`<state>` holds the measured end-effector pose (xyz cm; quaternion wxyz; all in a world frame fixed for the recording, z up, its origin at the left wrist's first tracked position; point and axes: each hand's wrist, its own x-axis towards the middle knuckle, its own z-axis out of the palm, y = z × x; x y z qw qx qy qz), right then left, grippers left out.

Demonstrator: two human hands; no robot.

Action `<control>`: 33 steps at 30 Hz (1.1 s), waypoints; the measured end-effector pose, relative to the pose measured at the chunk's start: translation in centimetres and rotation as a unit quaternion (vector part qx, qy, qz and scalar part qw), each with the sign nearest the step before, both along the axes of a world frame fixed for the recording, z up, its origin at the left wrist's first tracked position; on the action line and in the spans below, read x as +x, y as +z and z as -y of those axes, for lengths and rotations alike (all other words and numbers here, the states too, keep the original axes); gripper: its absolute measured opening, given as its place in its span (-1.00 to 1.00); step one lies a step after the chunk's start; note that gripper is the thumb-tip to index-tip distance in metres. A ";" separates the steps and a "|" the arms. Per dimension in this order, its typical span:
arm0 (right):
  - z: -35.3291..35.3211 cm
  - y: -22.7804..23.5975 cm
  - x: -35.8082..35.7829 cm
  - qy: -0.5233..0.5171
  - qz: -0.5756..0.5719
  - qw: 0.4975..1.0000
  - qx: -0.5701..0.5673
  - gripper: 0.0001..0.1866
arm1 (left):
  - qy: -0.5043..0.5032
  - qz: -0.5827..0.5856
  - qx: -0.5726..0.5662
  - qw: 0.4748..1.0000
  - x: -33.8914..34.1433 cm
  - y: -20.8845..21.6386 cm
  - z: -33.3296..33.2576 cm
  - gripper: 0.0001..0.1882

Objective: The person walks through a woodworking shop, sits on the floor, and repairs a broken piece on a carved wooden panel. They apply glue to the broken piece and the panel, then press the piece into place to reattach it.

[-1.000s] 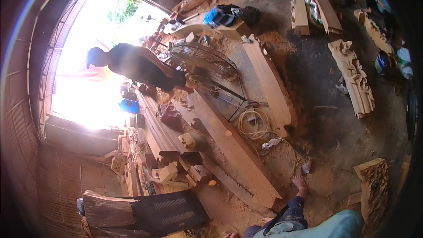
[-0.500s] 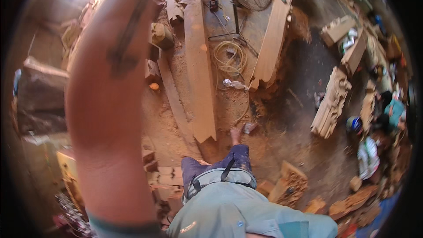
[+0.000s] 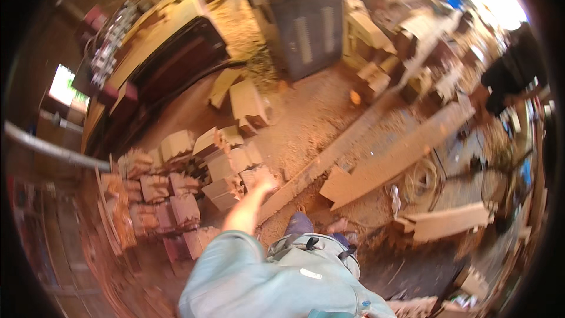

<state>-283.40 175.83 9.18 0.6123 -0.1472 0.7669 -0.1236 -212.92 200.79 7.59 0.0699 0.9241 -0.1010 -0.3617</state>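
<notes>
My left hand (image 3: 265, 183) hangs low in front of me, below the pale blue sleeve, smeared by motion. Its fingers are too blurred to tell whether they hold anything. Right beside it, on its left, lie stacked cut wooden blocks (image 3: 221, 165) with notched ends. A long narrow plank (image 3: 318, 168) on the sawdust-covered floor runs away from the hand to the upper right. Farther right lies a broad wooden beam (image 3: 394, 162) with a notched near end. My right hand is out of view.
A dark panelled box (image 3: 311, 35) stands at the back. To the upper left is a machine with a yellow table (image 3: 154, 29). A coiled pale hose (image 3: 420, 179) and another beam (image 3: 447, 222) lie at right. A person in dark clothes (image 3: 517, 68) is at the far right.
My view has swung to the left, bringing the block stacks and machine into sight. My left arm, earlier raised large across the view, is now lowered beside the blocks.
</notes>
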 end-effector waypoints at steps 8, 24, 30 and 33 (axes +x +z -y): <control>13.3 1.8 4.7 0.060 0.093 0.986 -0.123 -0.67 | 0.434 0.193 -0.324 0.818 8.8 4.4 -23.4 -0.64; 1.6 7.7 26.8 0.339 0.023 0.936 -0.094 -0.74 | 0.016 -0.044 -0.203 0.978 -4.7 -1.7 -6.3 -0.54; 5.2 2.5 22.3 0.207 0.037 0.977 -0.015 -0.63 | 0.172 -0.109 -0.251 0.946 -4.9 -1.9 4.8 -0.54; 6.0 -0.9 20.9 0.165 0.020 0.986 0.026 -0.63 | 0.254 -0.174 -0.290 0.906 -11.2 -2.1 10.4 -0.56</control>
